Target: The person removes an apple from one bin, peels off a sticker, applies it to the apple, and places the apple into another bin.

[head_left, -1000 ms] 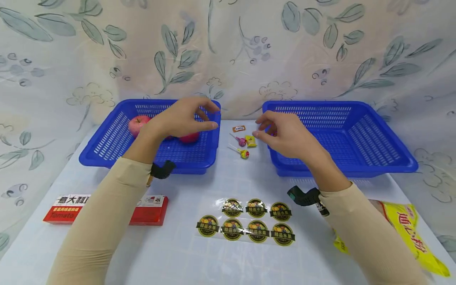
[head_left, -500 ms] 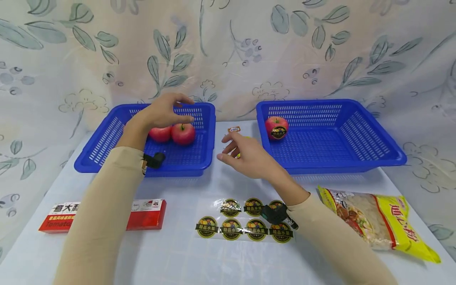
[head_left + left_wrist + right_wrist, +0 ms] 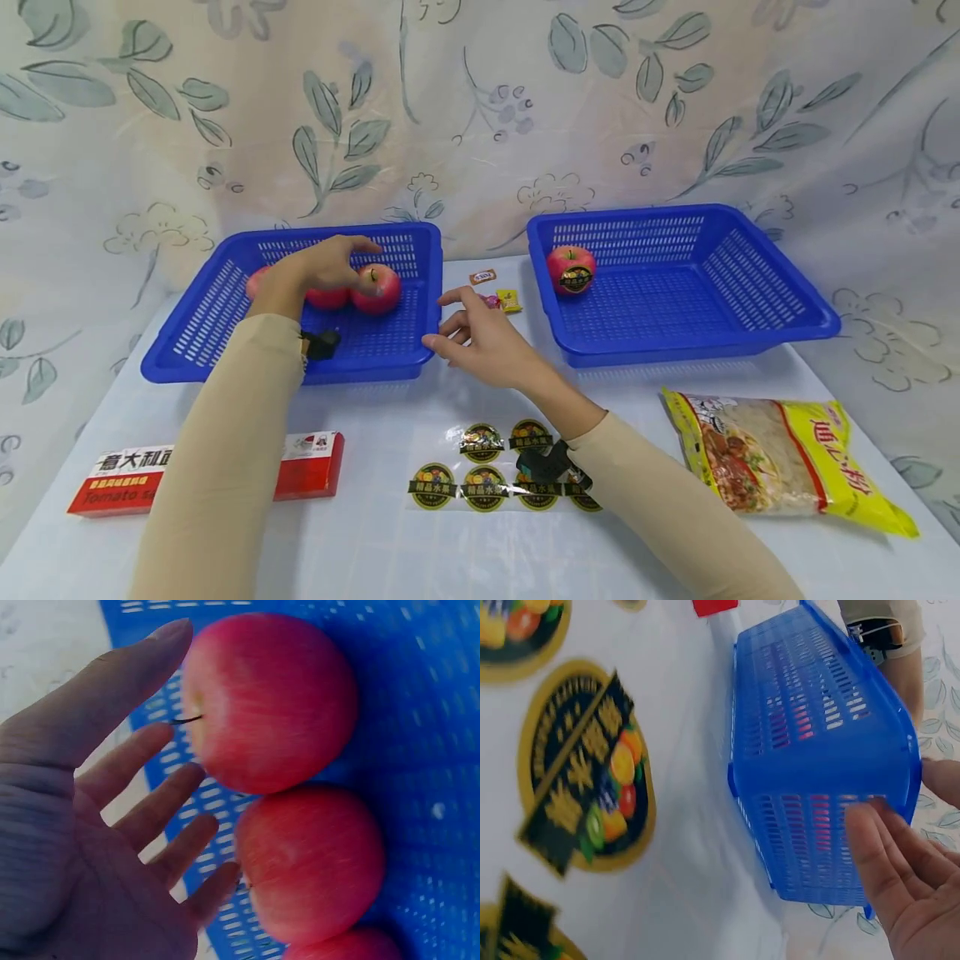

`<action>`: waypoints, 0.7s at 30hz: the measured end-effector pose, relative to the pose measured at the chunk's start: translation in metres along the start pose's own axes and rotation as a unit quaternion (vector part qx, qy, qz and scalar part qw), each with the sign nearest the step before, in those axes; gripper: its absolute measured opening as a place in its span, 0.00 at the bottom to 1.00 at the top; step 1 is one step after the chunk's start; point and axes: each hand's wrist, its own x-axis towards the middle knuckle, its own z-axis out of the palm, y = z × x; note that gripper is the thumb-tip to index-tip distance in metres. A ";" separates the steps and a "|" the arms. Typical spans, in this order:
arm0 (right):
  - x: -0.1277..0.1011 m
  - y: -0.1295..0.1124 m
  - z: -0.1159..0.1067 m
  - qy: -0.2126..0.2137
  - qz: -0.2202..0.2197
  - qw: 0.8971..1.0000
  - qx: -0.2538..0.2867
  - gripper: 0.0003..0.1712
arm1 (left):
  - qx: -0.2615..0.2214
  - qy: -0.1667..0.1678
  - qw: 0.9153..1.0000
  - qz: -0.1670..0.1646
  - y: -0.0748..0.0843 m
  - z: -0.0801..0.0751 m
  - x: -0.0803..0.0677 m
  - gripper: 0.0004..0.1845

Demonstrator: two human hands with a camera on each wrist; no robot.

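Three red apples lie in the left blue basket (image 3: pixel 187 333); the nearest the centre is apple (image 3: pixel 384 292), seen close as apple (image 3: pixel 270 697), with a second apple (image 3: pixel 311 862) beside it. My left hand (image 3: pixel 333 260) lies over them with fingers (image 3: pixel 161 795) straight and the thumb tip against the top apple. My right hand (image 3: pixel 461 327) hovers open and holds nothing, just off the left basket's front right corner (image 3: pixel 817 750). An apple with a dark round sticker (image 3: pixel 572 269) sits in the right blue basket (image 3: pixel 750 325).
A sheet of round fruit stickers (image 3: pixel 480 467) lies near the front, partly under my right forearm. Small wrapped candies (image 3: pixel 501 300) lie between the baskets. A red box (image 3: pixel 315 462) is at front left, a yellow noodle bag (image 3: pixel 780 454) at front right.
My right hand drew away from the right basket, leaving the stickered apple there, and moved left toward the left basket. My left hand came down onto the apples.
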 end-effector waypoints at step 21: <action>0.005 0.006 0.004 -0.018 0.015 0.991 0.135 0.36 | 0.107 0.034 0.993 -0.040 0.008 0.008 0.009 0.43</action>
